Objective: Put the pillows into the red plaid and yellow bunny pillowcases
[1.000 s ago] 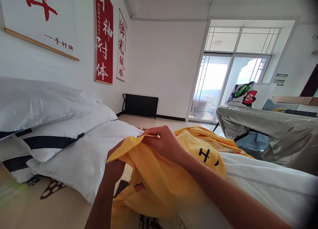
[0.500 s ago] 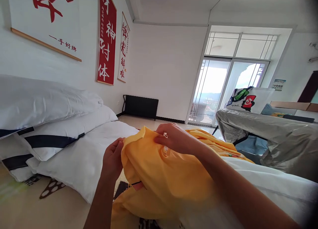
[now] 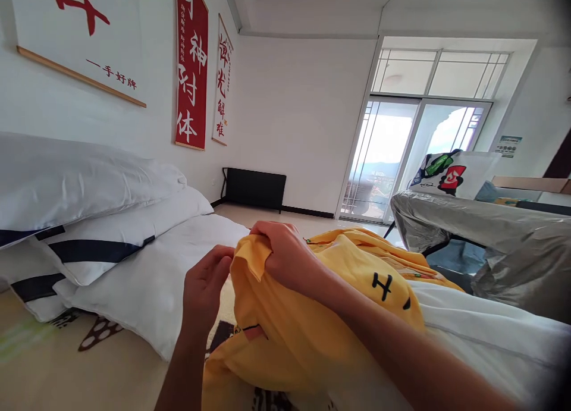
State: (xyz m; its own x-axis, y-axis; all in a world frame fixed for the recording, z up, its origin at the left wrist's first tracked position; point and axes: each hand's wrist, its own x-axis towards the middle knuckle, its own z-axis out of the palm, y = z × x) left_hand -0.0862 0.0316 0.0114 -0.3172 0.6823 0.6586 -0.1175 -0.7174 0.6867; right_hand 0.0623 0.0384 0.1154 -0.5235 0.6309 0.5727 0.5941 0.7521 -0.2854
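Observation:
A yellow cloth (image 3: 303,322) with black and orange printed marks hangs in folds between my hands, looking like bedding; its exact kind is unclear. My left hand (image 3: 206,283) pinches its upper left edge. Bunched cloth sits in the grasp of my right hand (image 3: 285,253), whose fingers are curled over the top edge close beside the left hand. The right fingertips are partly hidden in the folds. More yellow fabric (image 3: 383,247) lies behind my right forearm, against a white cloth or cushion (image 3: 486,328) at the right.
White pillows with dark bands (image 3: 102,220) are stacked at the left. A table under silvery plastic (image 3: 450,212) stands at the right, bearing a printed bag (image 3: 459,173). A folded black panel (image 3: 254,188) leans at the far wall, near a glass door (image 3: 379,155).
My right hand has shifted left and curled over the cloth edge, bunching it. A black printed mark now shows on the yellow cloth at the right. My left hand keeps its pinch.

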